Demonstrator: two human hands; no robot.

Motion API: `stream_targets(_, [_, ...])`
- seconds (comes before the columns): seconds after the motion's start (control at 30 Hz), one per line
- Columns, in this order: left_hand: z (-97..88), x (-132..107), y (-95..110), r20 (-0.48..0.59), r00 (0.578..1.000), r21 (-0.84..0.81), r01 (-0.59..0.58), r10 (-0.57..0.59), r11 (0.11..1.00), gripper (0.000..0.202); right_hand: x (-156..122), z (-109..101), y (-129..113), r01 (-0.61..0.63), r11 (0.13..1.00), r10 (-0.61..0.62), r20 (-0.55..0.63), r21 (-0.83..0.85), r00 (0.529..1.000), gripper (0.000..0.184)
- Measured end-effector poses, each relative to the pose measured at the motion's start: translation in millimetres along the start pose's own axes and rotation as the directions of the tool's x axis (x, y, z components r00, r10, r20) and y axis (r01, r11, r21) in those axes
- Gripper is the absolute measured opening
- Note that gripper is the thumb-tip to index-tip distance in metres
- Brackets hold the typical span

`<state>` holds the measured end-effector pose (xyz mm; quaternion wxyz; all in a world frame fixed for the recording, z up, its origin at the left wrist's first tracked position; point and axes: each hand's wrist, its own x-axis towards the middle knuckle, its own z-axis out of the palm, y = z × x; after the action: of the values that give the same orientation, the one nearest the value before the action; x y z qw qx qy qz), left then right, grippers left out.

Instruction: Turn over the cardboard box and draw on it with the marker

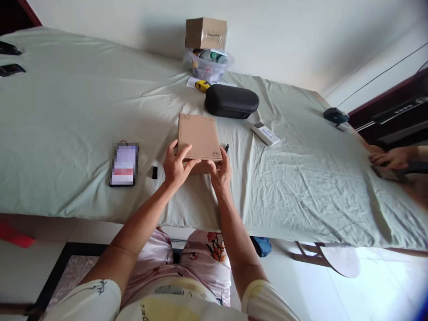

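Observation:
A small brown cardboard box [199, 133] sits on the cloth-covered table in front of me, with dark scribbled drawings in its top corners. My left hand [177, 165] grips its near left corner, thumb and a finger lying over the top. At the near right corner, my right hand [221, 171] is closed around the side, its thumb on the front edge. The tip of a black pen or marker [227, 148] pokes out beside the right fingers. Left of my left hand lies a small black cap-like piece [154, 172].
A phone [123, 165] lies to the left. Beyond the box are a black hard case [232, 100], a white packet [265, 133], a yellow tape measure [202, 86] and a plastic basket [209, 67] under another carton [205, 33]. Another person's hand [389, 158] rests at the right edge.

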<state>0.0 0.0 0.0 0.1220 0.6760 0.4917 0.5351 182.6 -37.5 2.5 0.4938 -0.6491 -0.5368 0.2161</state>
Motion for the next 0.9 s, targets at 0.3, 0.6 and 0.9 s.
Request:
stream_targets(0.3, [-3.2,5.6,-6.9,-0.06,0.998,-0.034,0.034,-0.036,0.999,0.053,0.8,-0.7,-3.7,0.088,0.972,-0.087,-0.016,0.217,0.996,0.066])
stream_targets(0.6, [-3.8,9.5,-10.5,-0.154,0.985,-0.247,0.034,-0.074,0.968,0.057,-0.4,-6.4,-4.0,0.154,0.981,-0.143,-0.099,0.116,0.985,0.062])
stream_targets(0.9, [8.6,8.5,-20.0,-0.064,0.958,-0.528,0.206,-0.28,0.824,0.067,4.5,6.2,11.3,0.203,0.922,-0.164,-0.141,0.33,0.976,0.074])
